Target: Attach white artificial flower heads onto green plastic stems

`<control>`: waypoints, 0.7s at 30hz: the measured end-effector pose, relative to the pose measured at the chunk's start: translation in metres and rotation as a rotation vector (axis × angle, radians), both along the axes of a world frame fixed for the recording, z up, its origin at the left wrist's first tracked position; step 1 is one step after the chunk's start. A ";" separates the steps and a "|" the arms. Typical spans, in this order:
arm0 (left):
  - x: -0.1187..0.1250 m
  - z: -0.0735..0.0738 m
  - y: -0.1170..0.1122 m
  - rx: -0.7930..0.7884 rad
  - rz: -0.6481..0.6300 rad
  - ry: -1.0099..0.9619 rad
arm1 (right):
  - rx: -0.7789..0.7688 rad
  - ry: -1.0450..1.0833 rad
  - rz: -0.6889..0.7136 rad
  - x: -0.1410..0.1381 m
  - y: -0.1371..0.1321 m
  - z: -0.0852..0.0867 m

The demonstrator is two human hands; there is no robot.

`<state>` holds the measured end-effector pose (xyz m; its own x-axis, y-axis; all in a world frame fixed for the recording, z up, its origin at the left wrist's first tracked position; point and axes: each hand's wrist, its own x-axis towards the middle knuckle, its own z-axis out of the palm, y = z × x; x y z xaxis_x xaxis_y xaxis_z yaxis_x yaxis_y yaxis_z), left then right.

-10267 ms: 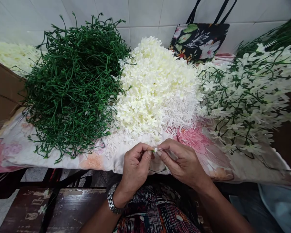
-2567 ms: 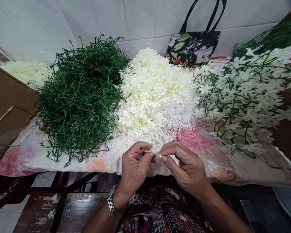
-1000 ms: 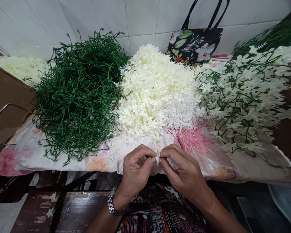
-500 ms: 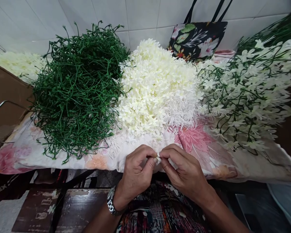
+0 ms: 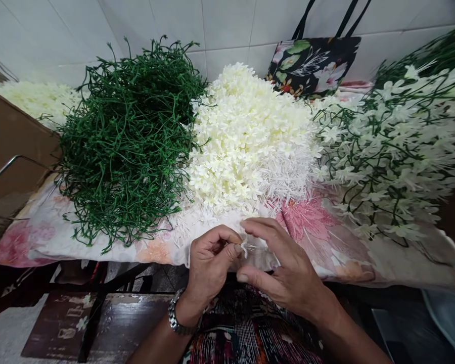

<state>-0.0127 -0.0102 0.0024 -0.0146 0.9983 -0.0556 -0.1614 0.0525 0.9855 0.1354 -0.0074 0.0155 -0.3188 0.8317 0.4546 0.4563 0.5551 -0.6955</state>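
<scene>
Barely discernible: tiny white flower [image 5: 244,248] in left hand [image 5: 211,264], right hand [image 5: 285,273] alongside.

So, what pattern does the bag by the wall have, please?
The bag is black with a floral print; head view.

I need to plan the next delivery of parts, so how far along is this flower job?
Done: a heap of stems with flowers fitted lies on the right. In hand: the left hand pinches a small white flower, the right hand open beside it. To do: large heaps of bare green stems and loose white flowers, so much seems to remain.
</scene>
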 end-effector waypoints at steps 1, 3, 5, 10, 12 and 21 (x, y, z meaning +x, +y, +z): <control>0.001 0.001 -0.001 0.009 0.005 0.014 | 0.000 0.010 0.006 -0.001 0.000 0.000; 0.001 0.004 -0.003 0.009 0.009 0.038 | 0.006 0.036 -0.004 -0.003 0.000 -0.001; 0.002 0.006 -0.003 0.007 -0.002 0.072 | 0.022 0.051 -0.014 -0.005 0.000 -0.001; 0.001 0.006 -0.006 0.083 -0.001 0.207 | 0.022 0.048 -0.005 -0.007 0.000 -0.004; -0.003 0.006 -0.007 0.187 -0.007 0.318 | 0.027 0.030 -0.009 -0.006 0.002 -0.007; -0.079 0.008 0.001 0.524 0.443 1.272 | 0.127 -0.111 -0.159 0.013 0.018 -0.026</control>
<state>-0.0919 -0.0090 0.0109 -0.0823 0.7997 0.5947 0.9161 -0.1742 0.3610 0.1487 0.0105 -0.0102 -0.2421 0.8139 0.5282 0.6152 0.5497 -0.5651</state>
